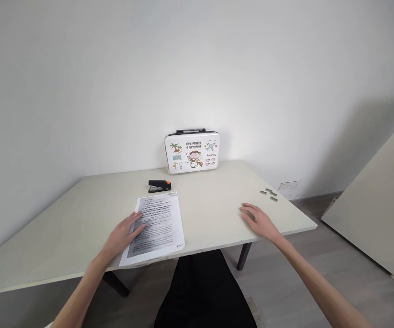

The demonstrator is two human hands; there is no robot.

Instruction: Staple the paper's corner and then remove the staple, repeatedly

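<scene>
My left hand (pixel 125 232) lies flat with its fingers spread over the left side of a printed sheet of paper (pixel 162 223). The paper rests near the front edge of the table, covered in dark text. Just beyond its top edge sits a black stapler (pixel 159 186) with an orange part at its right end. My right hand (pixel 256 221) rests on the tabletop to the right, fingers loosely curved and apart, holding nothing. Past it, toward the table's right edge, are several small grey staple strips (pixel 268 194).
A white case (pixel 192 152) with cartoon prints and a black handle stands upright against the wall at the back of the pale table (pixel 213 205). A white wall socket (pixel 289 185) is at the right, and a large white panel (pixel 377 205) leans beyond the table.
</scene>
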